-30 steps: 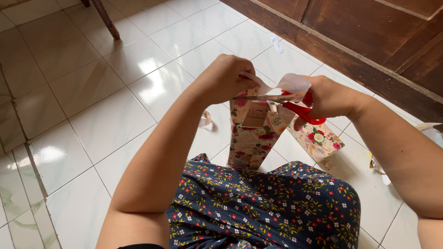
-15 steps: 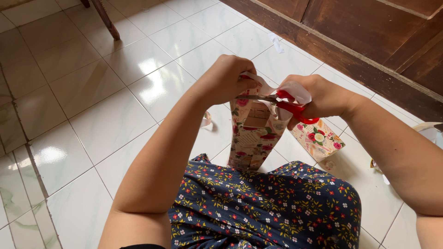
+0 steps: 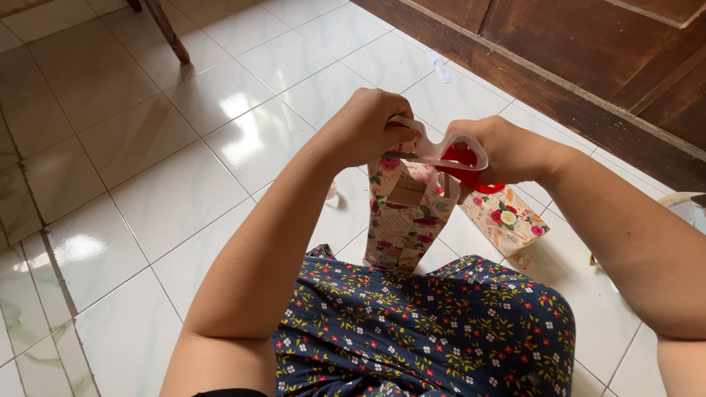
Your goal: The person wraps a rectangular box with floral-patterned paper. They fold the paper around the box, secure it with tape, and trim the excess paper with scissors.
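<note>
Here, your left hand [image 3: 364, 132] is closed around the top edge of a floral paper piece [image 3: 403, 213], fingers curled tight and pinching it so it hangs down to your lap. Your right hand [image 3: 507, 151] is just right of the paper's top, fingers closed through the red-and-white handles of the scissors [image 3: 448, 154]; the blades lie flat across the paper's top edge, pointing toward your left hand, and whether they are parted cannot be told. The lower end of the paper rests against your dark flowered skirt [image 3: 441, 331]. Right of the paper, on the tile floor [image 3: 162, 176], lies a second floral sheet [image 3: 507, 220], flat and apart from the held one. Left of the paper, low by your left forearm, a small scrap [image 3: 331, 192] sits on the tiles. Beyond the paper, near the wooden wall base [image 3: 559, 88], lies a small white scrap [image 3: 440, 68]. Far up-left of the paper, a wooden leg [image 3: 168, 29] stands on the floor.
</note>
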